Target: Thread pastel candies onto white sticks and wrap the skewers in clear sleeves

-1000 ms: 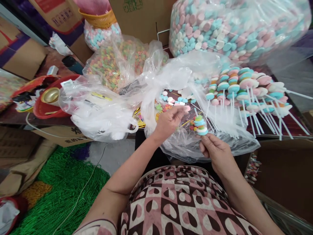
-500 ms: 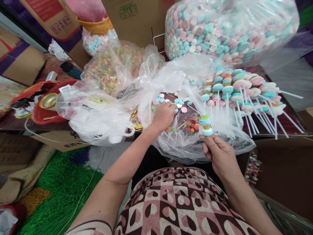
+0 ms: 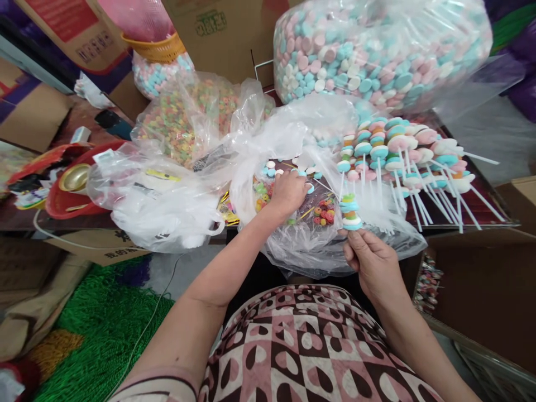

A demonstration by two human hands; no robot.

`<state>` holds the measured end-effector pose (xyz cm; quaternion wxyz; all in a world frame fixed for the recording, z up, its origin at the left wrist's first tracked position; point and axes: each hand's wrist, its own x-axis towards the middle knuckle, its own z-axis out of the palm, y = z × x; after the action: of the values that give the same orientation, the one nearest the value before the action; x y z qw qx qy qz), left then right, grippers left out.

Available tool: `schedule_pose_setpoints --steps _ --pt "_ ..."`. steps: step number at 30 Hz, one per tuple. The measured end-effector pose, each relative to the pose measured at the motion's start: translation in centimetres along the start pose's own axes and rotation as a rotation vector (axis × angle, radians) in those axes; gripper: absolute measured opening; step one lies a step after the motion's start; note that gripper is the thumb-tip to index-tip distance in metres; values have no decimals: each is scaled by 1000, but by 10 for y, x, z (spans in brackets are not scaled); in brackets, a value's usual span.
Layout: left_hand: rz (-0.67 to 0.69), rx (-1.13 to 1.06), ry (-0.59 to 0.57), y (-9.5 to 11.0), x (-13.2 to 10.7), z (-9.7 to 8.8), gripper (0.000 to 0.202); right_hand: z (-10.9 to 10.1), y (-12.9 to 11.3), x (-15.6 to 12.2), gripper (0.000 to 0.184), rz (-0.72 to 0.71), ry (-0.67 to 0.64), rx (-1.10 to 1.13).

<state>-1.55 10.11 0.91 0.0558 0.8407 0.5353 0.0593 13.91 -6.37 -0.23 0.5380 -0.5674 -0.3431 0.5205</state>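
My right hand (image 3: 372, 255) pinches the lower end of a candy skewer (image 3: 350, 212), held upright, with blue and white marshmallows and ring gummies threaded on it. Over the loose marshmallows (image 3: 271, 165) on the plastic-covered table, my left hand (image 3: 290, 192) reaches with fingers curled down and together. Its fingertips are partly hidden, so what they grip does not show. One blue marshmallow (image 3: 310, 188) lies by its fingers. Between the two hands sits a small heap of red and yellow ring gummies (image 3: 324, 212); green and orange gummies (image 3: 262, 192) lie left of my left hand.
Finished-looking candy skewers (image 3: 408, 148) are piled at right, white sticks toward me. Behind stand a big bag of marshmallows (image 3: 377, 61) and a bag of ring gummies (image 3: 176, 120). At left are a white plastic bag (image 3: 163, 206) and a red basin (image 3: 62, 198). An open carton (image 3: 481, 290) stands lower right.
My left hand has shifted slightly right over the loose marshmallows and covers where a pink one lay. My right hand still holds the skewer upright. The whole view has shifted a little.
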Motion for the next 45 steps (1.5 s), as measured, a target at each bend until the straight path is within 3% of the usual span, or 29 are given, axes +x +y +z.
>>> schedule_pose_setpoints --steps 6,9,11,16,20,25,32,35,41,45 --pt "110 -34 21 8 -16 0 20 0 3 4 37 11 -7 12" --pt "82 -183 46 9 -20 4 12 -1 7 3 34 22 -27 -23" --pt "-29 -446 73 8 -22 7 9 -3 8 2 34 26 -54 -78" --pt "-264 -1338 130 7 -28 13 14 -1 6 -1 35 -27 -102 -242" --pt "-296 -1655 154 12 -35 13 26 2 0 -1 36 -39 -95 -339" --pt "-238 -1716 169 17 -39 13 36 1 -2 -2 39 -33 -86 -411" --pt "-132 -1470 250 20 -50 16 28 -2 2 -3 40 29 -78 -346" --pt "-151 -1469 259 21 -53 16 27 -2 2 -4 41 46 -91 -325" --pt "-298 -1670 254 16 -49 17 30 -2 -1 -7 41 48 -133 -323" --pt "-289 -1693 234 15 -48 19 30 -1 -1 -6 42 45 -131 -345"
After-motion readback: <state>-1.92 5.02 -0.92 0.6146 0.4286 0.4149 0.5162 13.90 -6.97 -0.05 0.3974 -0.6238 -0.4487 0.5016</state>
